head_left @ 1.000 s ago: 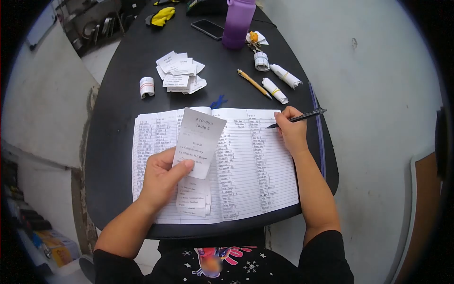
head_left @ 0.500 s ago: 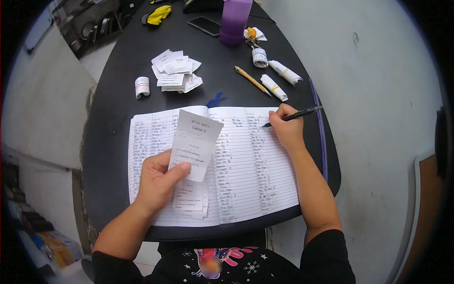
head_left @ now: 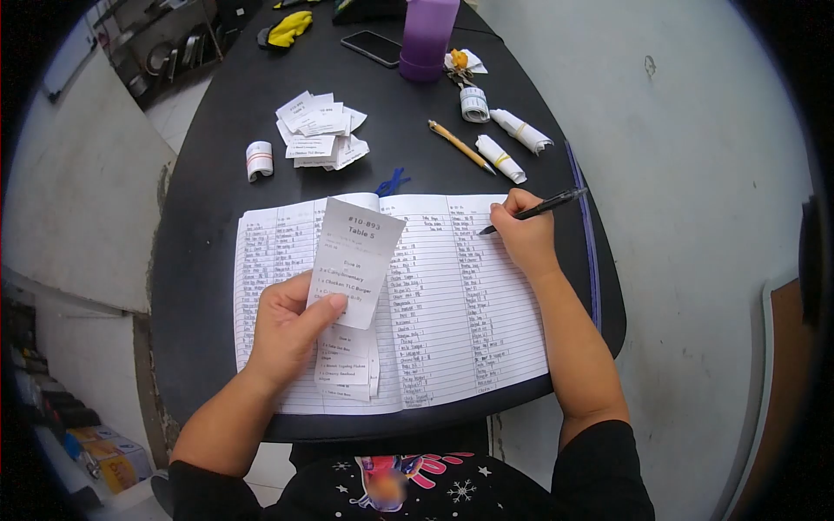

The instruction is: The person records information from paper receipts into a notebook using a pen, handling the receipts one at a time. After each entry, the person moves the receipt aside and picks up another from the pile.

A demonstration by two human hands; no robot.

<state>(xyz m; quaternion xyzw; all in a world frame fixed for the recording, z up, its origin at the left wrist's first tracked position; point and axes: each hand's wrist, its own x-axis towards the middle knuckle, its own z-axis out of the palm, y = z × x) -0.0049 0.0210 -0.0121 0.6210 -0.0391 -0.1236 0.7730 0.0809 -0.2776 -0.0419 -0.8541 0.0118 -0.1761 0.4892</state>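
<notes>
Receipt (head_left: 358, 247), over notebook (head_left: 447, 304): likely light, limp, tearable; hold low, where left hand (head_left: 291, 330) pinches; right hand (head_left: 530, 234) grips pen (head_left: 559, 201).

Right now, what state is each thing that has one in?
Notebook: open, both pages written on.
Top slip: held in left grip, print showing.
Lower slips: overlapping, partly behind the top slip.
Black pen: in right grip, tip toward the right page.
Slip pile: loose, overlapping.
Paper rolls: rolled up.
Wooden pen: lying down.
Phone: flat, screen dark.
Bottle: upright, top out of frame.
</notes>
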